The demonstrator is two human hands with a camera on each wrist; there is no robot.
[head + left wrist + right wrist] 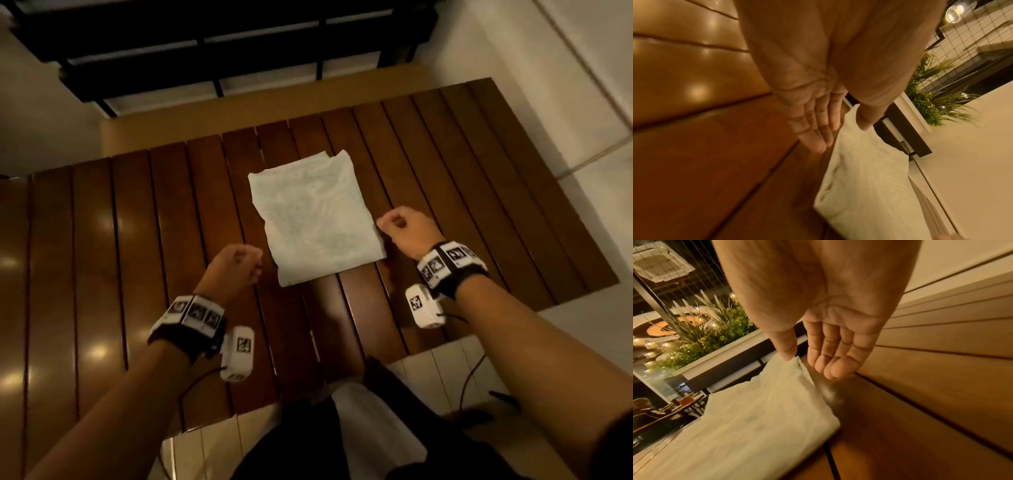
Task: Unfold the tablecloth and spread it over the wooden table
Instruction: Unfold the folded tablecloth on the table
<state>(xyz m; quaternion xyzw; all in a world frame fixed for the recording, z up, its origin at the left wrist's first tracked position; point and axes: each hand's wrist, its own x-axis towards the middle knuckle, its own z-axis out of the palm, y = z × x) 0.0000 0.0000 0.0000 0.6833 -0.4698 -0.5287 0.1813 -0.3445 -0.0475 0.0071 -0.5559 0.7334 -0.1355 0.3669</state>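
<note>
Flanking folded tablecloth, both hands, fingers loose

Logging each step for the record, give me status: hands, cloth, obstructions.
Left hand open beside the tablecloth, right hand open at its right edge. Tablecloth folded on wooden table. Nothing else on it.

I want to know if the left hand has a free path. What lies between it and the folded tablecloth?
Only a narrow strip of bare wooden table separates the left hand from the tablecloth; the head view shows it.
</note>
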